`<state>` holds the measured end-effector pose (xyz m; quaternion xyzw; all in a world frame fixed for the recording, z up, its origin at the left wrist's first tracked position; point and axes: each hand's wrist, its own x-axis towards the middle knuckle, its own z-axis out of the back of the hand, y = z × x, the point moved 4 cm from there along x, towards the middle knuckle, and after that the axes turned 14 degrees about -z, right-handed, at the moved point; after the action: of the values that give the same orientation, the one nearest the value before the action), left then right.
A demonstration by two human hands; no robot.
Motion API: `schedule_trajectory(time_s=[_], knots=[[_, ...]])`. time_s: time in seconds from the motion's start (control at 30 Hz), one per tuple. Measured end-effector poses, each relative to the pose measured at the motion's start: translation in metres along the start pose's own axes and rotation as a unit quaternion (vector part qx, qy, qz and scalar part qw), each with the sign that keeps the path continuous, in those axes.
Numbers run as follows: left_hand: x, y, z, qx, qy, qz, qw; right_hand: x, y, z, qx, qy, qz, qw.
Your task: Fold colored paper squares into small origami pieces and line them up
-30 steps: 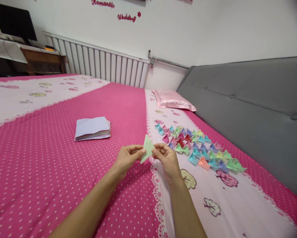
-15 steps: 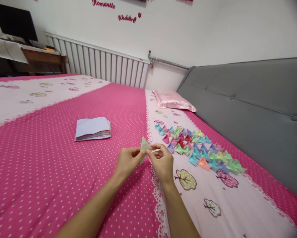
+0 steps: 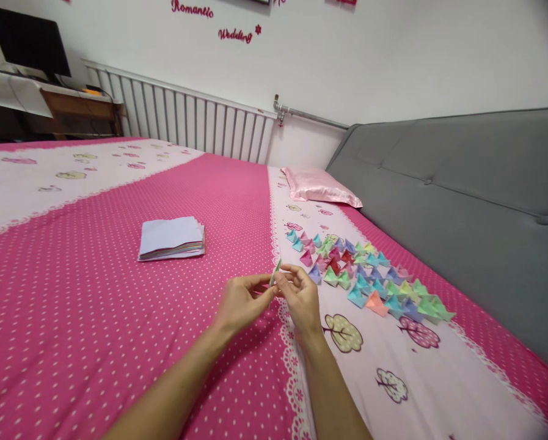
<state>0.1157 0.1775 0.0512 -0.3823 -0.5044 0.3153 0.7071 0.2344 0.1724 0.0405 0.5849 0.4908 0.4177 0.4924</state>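
Observation:
A small folded piece of light green paper [image 3: 275, 272] is held up over the bed, seen nearly edge-on. My left hand [image 3: 241, 299] pinches it from the left between thumb and fingers. From the right, my right hand [image 3: 300, 296] grips the same paper, its thumb pressed near the left fingertips. Most of the paper is hidden by the fingers. To the right of my hands stand folded paper boats [image 3: 377, 304] in several colours, set close together in rows. A stack of paper sheets [image 3: 171, 235], white on top with coloured edges below, lies ahead on the left.
The pink bedspread [image 3: 94, 293] with white dots and printed trees covers the bed. A pink satin pillow [image 3: 322, 186] lies by the grey padded headboard [image 3: 461, 165]. Beyond are a white radiator [image 3: 177, 107] and a desk [image 3: 79, 107] with a black monitor [image 3: 29, 46].
The green paper has turned from showing a broad triangular face to nearly edge-on. My left hand has shifted slightly right and its fingers have moved along the paper.

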Motion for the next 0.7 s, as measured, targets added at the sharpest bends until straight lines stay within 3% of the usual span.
schedule_trajectory(time_s=[0.4, 0.7], knots=[[-0.0001, -0.0024, 0.001, 0.031, 0.006, -0.002, 0.999, 0.0038, -0.0038, 0.0037, 0.008, -0.018, -0.012, 1.0], [0.001, -0.0022, 0.0005, -0.027, -0.012, 0.039, 0.999, 0.0029, -0.002, 0.0027, 0.013, -0.005, -0.02, 1.0]])
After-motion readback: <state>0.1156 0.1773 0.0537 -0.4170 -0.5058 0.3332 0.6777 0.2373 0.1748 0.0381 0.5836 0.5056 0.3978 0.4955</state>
